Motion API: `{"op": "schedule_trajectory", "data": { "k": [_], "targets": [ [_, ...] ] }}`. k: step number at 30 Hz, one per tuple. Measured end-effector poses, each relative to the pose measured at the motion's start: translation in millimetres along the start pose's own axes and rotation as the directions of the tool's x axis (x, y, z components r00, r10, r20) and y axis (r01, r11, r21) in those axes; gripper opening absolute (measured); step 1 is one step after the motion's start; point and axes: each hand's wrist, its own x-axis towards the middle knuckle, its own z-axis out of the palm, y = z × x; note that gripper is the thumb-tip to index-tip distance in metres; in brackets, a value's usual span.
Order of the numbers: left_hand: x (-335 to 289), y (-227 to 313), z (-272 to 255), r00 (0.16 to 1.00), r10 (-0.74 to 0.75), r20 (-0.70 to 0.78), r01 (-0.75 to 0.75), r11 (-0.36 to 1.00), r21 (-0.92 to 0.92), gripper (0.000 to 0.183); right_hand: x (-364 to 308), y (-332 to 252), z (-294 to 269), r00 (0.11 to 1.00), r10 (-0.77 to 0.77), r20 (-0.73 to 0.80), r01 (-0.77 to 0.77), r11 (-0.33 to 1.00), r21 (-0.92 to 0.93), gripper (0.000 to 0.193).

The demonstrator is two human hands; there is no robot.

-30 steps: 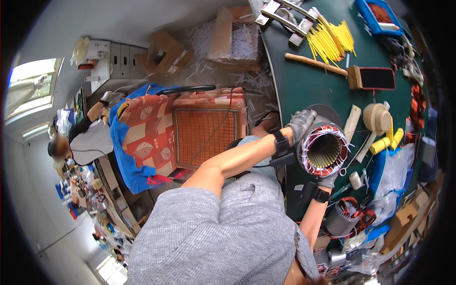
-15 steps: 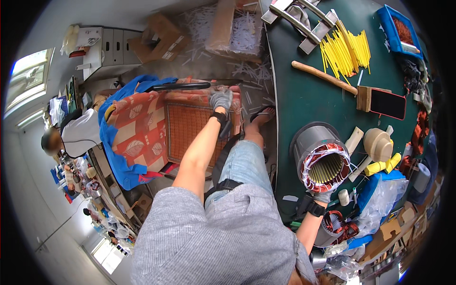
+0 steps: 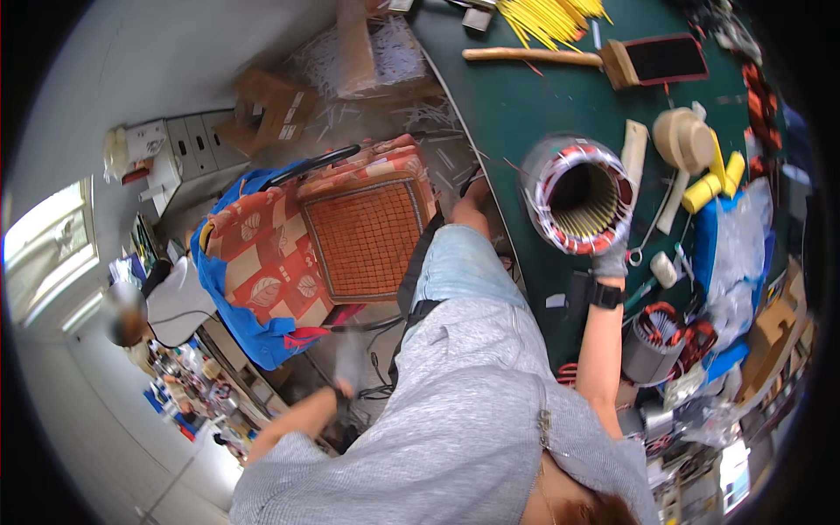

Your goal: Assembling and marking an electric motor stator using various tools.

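A grey motor stator [image 3: 535, 197], its rim ringed with red windings and white lacing, lies on the green table with its open bore facing me. My right hand [image 3: 610, 261], in a grey glove, grips the lower edge of that rim; its fingers are partly hidden. On the other side, my left hand [image 3: 352, 363] is a gloved blur below the front of a cushioned chair [image 3: 262, 241], so its fingers cannot be made out. The chair has red patterned fabric, a woven seat mat [image 3: 367, 238] and a blue cloth [image 3: 273, 346] draped over its back.
On the green table [image 3: 499, 105] lie a wooden-handled mallet [image 3: 534, 56], yellow strips [image 3: 547, 19], a dark flat phone-like slab [image 3: 665, 59] and a round wooden block [image 3: 684, 140]. Another wound stator [image 3: 652, 346] sits nearer me. Cardboard boxes [image 3: 276, 105] stand beyond the chair; a co-worker [image 3: 179, 302] is at left.
My left hand has left the chair's armrest side and swung back toward my body. My right hand stays at the stator's rim. The whole view has turned and shifted.
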Motion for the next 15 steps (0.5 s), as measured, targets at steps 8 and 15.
{"op": "schedule_trajectory", "data": {
  "k": [8,15],
  "targets": [
    [-14,64,7,0.262,-0.946,0.189,-0.854,-0.136,0.503,0.029,-13,6,-10,0.977,-0.210,0.032,0.178,0.728,-0.662,0.030],
    [139,179,307,0.664,0.127,0.737,-0.701,0.448,0.554,0.027,-19,-2,7,0.899,0.297,-0.323,-0.099,0.855,0.510,0.026]
  ]
}}
